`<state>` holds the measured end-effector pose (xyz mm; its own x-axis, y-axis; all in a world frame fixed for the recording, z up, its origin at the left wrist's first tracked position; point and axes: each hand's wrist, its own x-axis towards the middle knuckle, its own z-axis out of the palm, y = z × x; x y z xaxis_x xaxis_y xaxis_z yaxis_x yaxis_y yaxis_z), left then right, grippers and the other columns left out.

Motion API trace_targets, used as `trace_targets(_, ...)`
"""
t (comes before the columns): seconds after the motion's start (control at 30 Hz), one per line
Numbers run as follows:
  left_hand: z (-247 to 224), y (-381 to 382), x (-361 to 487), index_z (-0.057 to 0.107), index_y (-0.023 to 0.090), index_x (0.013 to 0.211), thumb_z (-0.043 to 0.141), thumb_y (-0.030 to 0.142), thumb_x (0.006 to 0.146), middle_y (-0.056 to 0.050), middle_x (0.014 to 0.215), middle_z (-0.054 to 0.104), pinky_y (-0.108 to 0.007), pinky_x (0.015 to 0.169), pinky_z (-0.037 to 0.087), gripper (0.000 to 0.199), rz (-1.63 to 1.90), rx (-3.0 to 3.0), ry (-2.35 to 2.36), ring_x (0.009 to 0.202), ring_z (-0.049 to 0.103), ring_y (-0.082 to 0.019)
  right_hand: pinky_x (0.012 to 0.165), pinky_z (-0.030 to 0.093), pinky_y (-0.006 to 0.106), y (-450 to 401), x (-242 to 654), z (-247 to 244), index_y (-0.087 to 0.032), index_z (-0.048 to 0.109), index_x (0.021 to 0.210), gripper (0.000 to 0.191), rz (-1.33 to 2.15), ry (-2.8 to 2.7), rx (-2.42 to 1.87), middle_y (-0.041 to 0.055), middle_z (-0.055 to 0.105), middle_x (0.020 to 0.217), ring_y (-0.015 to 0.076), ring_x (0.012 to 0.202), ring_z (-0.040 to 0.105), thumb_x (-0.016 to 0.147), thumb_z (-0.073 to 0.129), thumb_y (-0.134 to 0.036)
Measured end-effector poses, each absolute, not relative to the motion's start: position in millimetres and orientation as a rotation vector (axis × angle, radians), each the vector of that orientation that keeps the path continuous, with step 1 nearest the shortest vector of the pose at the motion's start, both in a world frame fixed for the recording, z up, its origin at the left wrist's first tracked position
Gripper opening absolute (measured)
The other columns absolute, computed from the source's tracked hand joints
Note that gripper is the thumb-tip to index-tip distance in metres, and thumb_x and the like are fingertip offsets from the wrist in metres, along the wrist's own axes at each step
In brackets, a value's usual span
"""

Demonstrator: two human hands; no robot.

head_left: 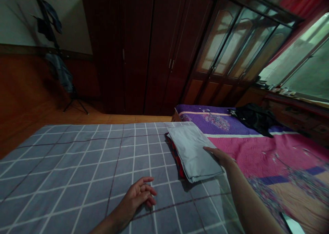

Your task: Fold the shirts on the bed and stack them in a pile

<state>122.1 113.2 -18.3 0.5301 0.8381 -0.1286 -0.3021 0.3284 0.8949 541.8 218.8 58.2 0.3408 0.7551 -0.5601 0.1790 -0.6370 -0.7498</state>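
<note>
A folded light grey cloth [192, 151] lies on top of a folded red and dark cloth [180, 163], which shows along its left edge, on a grey checked bedsheet [102, 158]. My right hand [221, 157] is at the right side of the grey cloth, fingers reaching onto its edge; part of the fingers is hard to make out. To the left and nearer to me, my left hand [141, 194] hovers low over the sheet with its fingers loosely curled and apart, nothing in them.
Purple and pink bedding [246, 148] adjoins at the right, with a black garment [254, 117] on it and a pale flat object [293, 223] near the bottom right. Dark wardrobes [136, 56] stand behind. A stand with hanging clothes [60, 73] is at the left.
</note>
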Motion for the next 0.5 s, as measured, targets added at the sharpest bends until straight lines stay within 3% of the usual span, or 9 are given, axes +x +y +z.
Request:
trace_targets(0.17, -16, 114, 124, 0.051, 0.017, 0.118, 0.063, 0.036, 0.081, -0.009, 0.095, 0.063, -0.031, 0.066, 0.045, 0.043, 0.825, 0.937, 0.663, 0.075, 0.064, -0.018, 0.067, 0.057, 0.035, 228, 541, 56, -0.01, 0.063, 0.096, 0.038, 1.395, -0.737, -1.994, 0.0143, 0.072, 0.083, 0.0244, 0.072, 0.069, 0.073, 0.071, -0.039)
trace_targets(0.5, -7, 115, 123, 0.052, 0.016, 0.114, 0.066, 0.039, 0.078, -0.008, 0.092, 0.063, -0.031, 0.065, 0.045, 0.045, 0.812, 0.897, 0.674, 0.072, 0.064, -0.018, 0.066, 0.057, 0.035, 223, 546, 59, -0.01, 0.063, 0.095, 0.026, 1.534, -0.705, -1.808, 0.0125, 0.072, 0.082, 0.0231, 0.067, 0.069, 0.077, 0.066, -0.028)
